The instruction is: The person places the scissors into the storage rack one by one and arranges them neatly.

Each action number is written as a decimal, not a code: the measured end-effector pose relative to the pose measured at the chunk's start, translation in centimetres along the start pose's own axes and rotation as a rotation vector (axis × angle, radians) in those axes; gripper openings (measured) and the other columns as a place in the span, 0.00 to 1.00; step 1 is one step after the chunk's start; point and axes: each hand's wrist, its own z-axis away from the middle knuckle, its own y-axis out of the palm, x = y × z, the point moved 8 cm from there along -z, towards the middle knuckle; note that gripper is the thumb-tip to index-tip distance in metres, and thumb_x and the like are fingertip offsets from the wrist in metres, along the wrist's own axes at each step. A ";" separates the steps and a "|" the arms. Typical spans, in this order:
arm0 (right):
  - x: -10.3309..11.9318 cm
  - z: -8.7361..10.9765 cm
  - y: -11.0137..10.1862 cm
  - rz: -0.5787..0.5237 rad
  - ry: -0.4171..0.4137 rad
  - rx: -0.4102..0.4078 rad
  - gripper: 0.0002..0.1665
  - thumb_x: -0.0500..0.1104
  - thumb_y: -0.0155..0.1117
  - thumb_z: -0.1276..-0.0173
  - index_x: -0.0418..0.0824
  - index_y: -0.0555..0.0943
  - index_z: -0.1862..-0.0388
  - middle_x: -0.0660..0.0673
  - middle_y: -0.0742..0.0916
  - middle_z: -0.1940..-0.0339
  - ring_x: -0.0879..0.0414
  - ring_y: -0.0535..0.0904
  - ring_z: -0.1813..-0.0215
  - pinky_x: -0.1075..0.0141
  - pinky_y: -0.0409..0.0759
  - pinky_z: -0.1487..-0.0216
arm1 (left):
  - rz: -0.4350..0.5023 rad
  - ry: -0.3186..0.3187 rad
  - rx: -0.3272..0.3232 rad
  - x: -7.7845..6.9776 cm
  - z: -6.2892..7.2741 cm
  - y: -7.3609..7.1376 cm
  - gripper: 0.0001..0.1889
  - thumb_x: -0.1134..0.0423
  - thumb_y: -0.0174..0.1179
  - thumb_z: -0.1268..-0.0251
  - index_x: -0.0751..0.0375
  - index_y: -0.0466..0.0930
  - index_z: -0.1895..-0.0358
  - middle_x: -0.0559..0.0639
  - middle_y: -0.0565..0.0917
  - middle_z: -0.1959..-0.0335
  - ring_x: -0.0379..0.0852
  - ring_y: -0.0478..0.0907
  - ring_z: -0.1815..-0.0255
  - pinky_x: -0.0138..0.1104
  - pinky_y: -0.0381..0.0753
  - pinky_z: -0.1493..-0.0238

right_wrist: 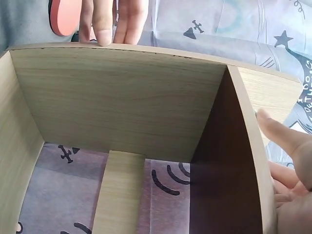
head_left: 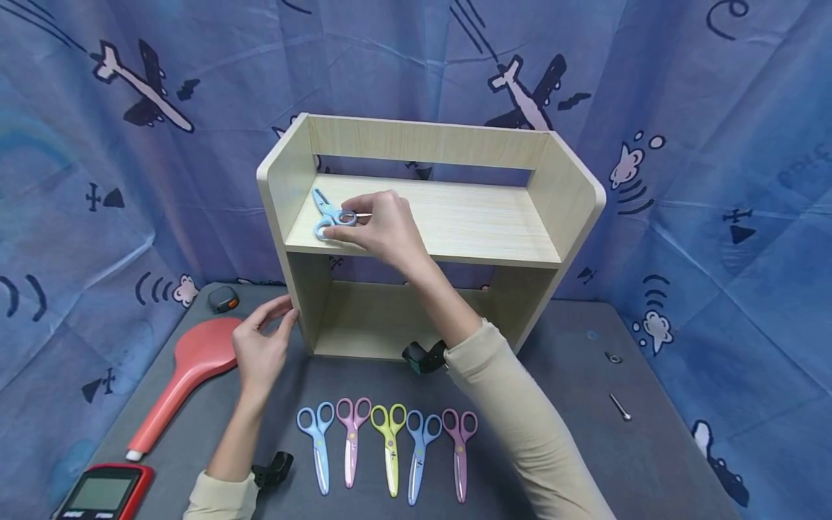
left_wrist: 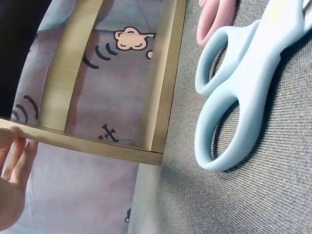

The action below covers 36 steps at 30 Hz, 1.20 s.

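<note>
A pair of light blue scissors is at the left end of the upper board of a pale wooden shelf, blades toward the back. My right hand pinches it by the handle loops; in the right wrist view the shelf's board hides the scissors from sight. Lower down, my left hand touches the front edge of the shelf's left side panel with its fingertips, the fingers fairly straight. Several scissors lie in a row before the shelf: blue scissors, pink scissors and yellow scissors among them.
Left of the shelf lie a red paddle-shaped thing, a small black-and-orange object and a red device with a grey screen. On the right are a small metal rod and a small ring-like piece. A patterned blue curtain hangs behind.
</note>
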 end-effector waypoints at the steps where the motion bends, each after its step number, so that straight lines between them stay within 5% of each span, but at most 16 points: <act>1: 0.0 0.0 0.1 0.003 0.000 0.002 0.28 0.47 0.86 0.36 0.33 0.90 0.42 0.39 0.95 0.47 0.50 0.95 0.48 0.66 0.92 0.55 | 0.000 -0.001 0.001 0.0 0.0 0.0 0.13 0.78 0.72 0.33 0.69 0.91 0.47 0.68 0.93 0.53 0.22 0.87 0.57 0.16 0.85 0.57; 10: 1.4 0.0 0.7 0.182 -0.098 -0.086 0.22 0.48 0.85 0.36 0.38 0.93 0.48 0.44 0.97 0.55 0.57 0.93 0.58 0.68 0.85 0.57 | -0.002 -0.002 0.002 0.1 0.1 0.0 0.14 0.78 0.72 0.33 0.69 0.91 0.46 0.68 0.93 0.53 0.24 0.87 0.56 0.16 0.85 0.55; 19: 2.7 0.3 1.8 0.336 -0.176 -0.126 0.17 0.53 0.82 0.32 0.41 0.93 0.56 0.50 0.87 0.73 0.61 0.71 0.71 0.72 0.66 0.69 | -0.002 0.002 0.009 0.1 0.0 0.1 0.14 0.78 0.71 0.33 0.69 0.91 0.46 0.67 0.93 0.53 0.22 0.87 0.57 0.17 0.86 0.56; 26: 2.9 0.2 2.3 0.351 -0.182 -0.139 0.18 0.54 0.81 0.31 0.41 0.93 0.55 0.50 0.87 0.73 0.62 0.69 0.72 0.74 0.61 0.72 | -0.011 0.011 0.009 0.1 0.1 0.1 0.14 0.79 0.71 0.33 0.68 0.91 0.46 0.67 0.93 0.52 0.23 0.88 0.56 0.17 0.86 0.55; 36: 2.6 0.5 2.0 0.249 -0.164 -0.089 0.21 0.53 0.82 0.32 0.40 0.93 0.49 0.46 0.94 0.62 0.60 0.80 0.65 0.74 0.71 0.63 | 0.006 0.011 0.004 0.1 0.0 0.0 0.14 0.79 0.71 0.34 0.69 0.91 0.47 0.68 0.93 0.53 0.23 0.88 0.56 0.16 0.85 0.56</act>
